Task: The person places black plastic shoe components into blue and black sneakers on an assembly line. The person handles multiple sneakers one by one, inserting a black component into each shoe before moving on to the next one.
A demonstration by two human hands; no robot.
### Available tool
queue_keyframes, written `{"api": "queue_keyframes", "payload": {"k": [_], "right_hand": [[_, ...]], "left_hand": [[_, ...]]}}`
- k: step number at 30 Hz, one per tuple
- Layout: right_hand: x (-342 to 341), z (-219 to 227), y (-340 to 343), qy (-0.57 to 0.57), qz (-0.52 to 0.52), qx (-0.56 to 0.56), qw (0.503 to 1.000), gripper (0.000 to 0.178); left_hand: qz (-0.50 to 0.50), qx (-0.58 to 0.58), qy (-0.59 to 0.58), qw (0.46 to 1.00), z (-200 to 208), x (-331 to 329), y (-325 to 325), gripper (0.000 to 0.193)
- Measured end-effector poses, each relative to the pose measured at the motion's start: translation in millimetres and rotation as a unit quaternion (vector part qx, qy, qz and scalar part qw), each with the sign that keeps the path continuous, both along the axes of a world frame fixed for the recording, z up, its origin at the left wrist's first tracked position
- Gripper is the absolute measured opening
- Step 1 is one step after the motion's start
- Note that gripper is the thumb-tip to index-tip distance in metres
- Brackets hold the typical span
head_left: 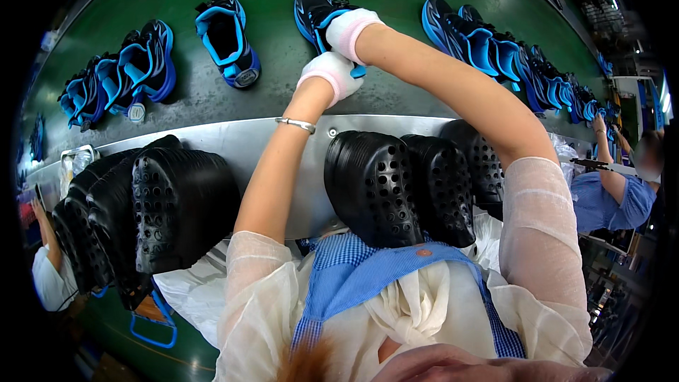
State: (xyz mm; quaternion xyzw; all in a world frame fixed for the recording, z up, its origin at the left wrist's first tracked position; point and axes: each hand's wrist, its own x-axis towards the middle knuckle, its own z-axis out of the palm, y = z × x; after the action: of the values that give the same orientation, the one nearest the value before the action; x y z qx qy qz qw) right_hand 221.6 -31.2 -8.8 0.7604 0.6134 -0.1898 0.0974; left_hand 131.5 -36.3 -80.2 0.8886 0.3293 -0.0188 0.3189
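On the green work surface ahead, a black sneaker (311, 15) with bright blue trim points its toe away from me. My right hand (351, 34), in a white and pink glove, is closed at its collar, the fingers mostly hidden. Just below, at the heel end, my left hand (329, 75) grips the same shoe, also gloved, with a bit of blue showing by its fingers. A silver bangle (296, 125) circles my left wrist. Left of my hands stands another black and blue sneaker (245, 64), its opening facing me.
Sneakers cluster at left (152, 64), and a long row of sneakers (488, 46) runs off right. Along the metal edge (283, 170) are stacked black shoe-shaped moulded pieces, left (187, 205) and right (375, 184). A co-worker (608, 184) is at far right, another person (53, 269) at far left.
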Motion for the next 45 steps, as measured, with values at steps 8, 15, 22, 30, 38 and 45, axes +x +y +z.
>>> {"api": "queue_keyframes", "payload": {"k": [8,15,22,30,38,45], "right_hand": [[2,-14,15,-0.041,-0.001,0.025,0.999,0.024],[2,0,9,-0.008,0.003,0.024,1.000,0.021],[3,-5,7,-0.009,0.069,0.047,0.996,0.023],[27,36,-41,0.028,0.100,0.005,0.995,0.027],[133,148,-269,0.029,-0.101,0.206,0.973,0.020],[176,126,-463,-0.083,-0.246,0.313,0.914,0.022]], "left_hand": [[0.015,-0.024,0.037,0.999,5,6,3,0.032],[0.000,-0.074,0.050,0.996,18,0,5,0.035],[-0.019,-0.062,0.064,0.996,22,-1,8,0.038],[0.038,-0.133,0.063,0.988,29,-3,-4,0.038],[-0.007,0.095,0.000,0.995,34,-6,0,0.042],[-0.030,0.350,0.087,0.932,82,19,-20,0.051]]}}
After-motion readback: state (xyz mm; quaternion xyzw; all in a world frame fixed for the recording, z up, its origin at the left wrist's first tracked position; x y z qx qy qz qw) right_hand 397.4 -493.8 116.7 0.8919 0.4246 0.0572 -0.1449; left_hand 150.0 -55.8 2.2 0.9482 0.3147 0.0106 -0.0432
